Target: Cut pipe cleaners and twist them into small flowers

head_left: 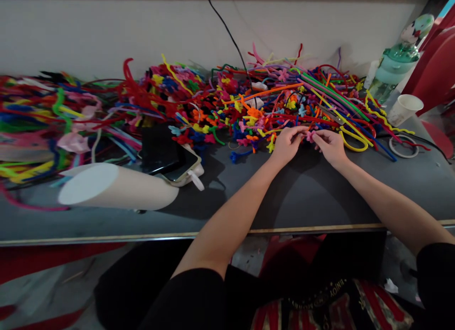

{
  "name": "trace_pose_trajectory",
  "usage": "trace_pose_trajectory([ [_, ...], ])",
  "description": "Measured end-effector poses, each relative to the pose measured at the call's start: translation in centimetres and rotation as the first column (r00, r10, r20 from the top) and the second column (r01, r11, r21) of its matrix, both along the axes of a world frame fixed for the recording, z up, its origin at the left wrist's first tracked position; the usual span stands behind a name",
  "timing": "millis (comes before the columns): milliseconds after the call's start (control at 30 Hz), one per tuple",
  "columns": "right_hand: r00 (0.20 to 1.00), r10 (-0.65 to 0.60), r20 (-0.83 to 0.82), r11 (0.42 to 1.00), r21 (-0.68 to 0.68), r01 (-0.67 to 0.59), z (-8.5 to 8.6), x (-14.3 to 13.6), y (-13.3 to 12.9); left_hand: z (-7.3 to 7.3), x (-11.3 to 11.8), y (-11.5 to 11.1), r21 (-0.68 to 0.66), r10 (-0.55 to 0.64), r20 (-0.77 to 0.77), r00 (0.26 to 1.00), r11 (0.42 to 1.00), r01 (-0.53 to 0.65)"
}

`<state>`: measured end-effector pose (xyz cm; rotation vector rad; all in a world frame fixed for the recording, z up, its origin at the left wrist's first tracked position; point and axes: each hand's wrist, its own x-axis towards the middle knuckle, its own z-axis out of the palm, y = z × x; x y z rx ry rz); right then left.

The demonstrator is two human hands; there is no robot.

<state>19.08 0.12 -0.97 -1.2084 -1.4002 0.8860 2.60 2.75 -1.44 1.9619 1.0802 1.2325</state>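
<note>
My left hand [288, 143] and my right hand [330, 145] meet above the dark table, at the front of the pile. Pinched between the fingertips of both is a small pink pipe-cleaner flower [310, 136]. Its finer shape is partly covered by my fingers. Right behind my hands lies a heap of pipe cleaners [280, 98], some straight and some twisted into small flowers. Yellow looped pipe cleaners [355, 143] lie just right of my right hand.
A white slanted cylinder [142, 188] lies on the table [220, 202] at left, beside a phone [183, 166]. More pipe cleaners [46, 126] fill the far left. A paper cup [405, 110], a green bottle [394, 67] and a white ring [403, 152] are at right. A black cable [227, 31] hangs behind.
</note>
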Motion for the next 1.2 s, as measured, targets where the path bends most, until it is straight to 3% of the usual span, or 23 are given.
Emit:
trace_pose_trajectory([
  [100,0.999,0.003,-0.045,1.000,0.015,-0.002,0.0,0.1,0.1,0.3,-0.3,-0.4,0.091,0.022,-0.162,0.987,0.996,-0.007],
  [167,0.996,0.020,-0.088,0.999,0.035,-0.017,0.0,0.2,0.1,0.2,-0.3,-0.5,0.112,0.040,-0.183,0.982,0.994,-0.019],
  [333,0.983,0.039,-0.178,0.998,0.046,-0.031,0.1,0.2,0.2,-0.3,0.0,-0.5,0.145,0.079,-0.067,0.995,0.987,-0.068],
  [500,0.985,-0.032,-0.167,0.999,0.033,0.038,-0.2,0.1,0.4,-0.7,0.1,-0.3,0.230,0.167,0.063,0.984,0.957,-0.177],
  [700,0.982,-0.135,-0.133,0.985,0.092,0.148,-0.5,0.9,1.0,0.6,-0.5,-0.7,0.374,0.261,0.121,0.958,0.882,-0.288],
  [833,0.982,-0.168,-0.081,0.966,0.183,0.181,-0.6,1.7,1.5,1.1,-0.4,-1.0,0.454,0.209,-0.082,0.975,0.878,-0.150],
  [1000,0.977,-0.215,0.018,0.956,0.209,0.206,-0.8,1.9,1.7,0.6,0.1,-1.0,0.395,-0.042,-0.460,0.887,0.885,0.247],
  [1100,0.958,-0.277,0.073,0.933,0.258,0.250,-0.6,2.0,1.7,0.9,0.1,-1.3,0.300,-0.199,-0.541,0.817,0.862,0.408],
  [1200,0.940,-0.318,0.123,0.921,0.274,0.276,-0.5,2.0,1.7,1.3,-0.1,-1.5,0.238,-0.271,-0.566,0.779,0.851,0.468],
])
